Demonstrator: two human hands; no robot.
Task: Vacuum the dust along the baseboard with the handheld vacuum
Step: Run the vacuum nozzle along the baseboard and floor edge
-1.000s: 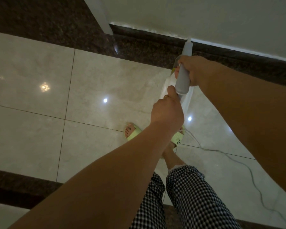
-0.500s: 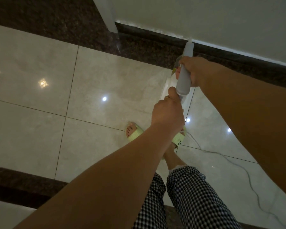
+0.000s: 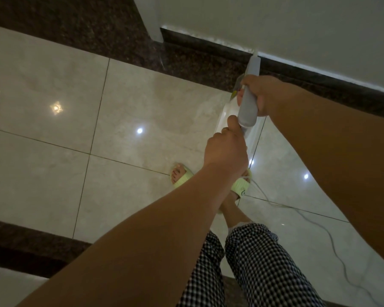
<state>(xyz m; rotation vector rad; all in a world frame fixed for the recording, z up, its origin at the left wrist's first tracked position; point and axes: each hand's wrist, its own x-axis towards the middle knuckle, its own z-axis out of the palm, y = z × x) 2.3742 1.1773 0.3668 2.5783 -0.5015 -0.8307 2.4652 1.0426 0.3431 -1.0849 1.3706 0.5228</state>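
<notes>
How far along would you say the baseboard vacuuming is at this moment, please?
Done: cannot tell; no cleaned stretch stands out. In hand: the right hand and left hand hold the handheld vacuum, its nozzle tip at the baseboard's top edge. Left: pale dust shows along that edge toward the corner.

Vacuum held out ahead of 2 feet, its tip up at the baseboard

The vacuum (image 3: 248, 103) points away from the person, its tip reaching the top edge of the baseboard (image 3: 208, 46), which runs along the foot of the wall (image 3: 275, 23) at the far side of the floor (image 3: 53, 140). The right hand (image 3: 256, 94) grips the vacuum's body farther out; the left hand (image 3: 226, 149) holds its near end, just behind the right. Below the hands stand 2 slippers (image 3: 182, 177), side by side on the floor. A cord (image 3: 319, 222) trails over the floor to the right of the legs (image 3: 264, 269).
</notes>
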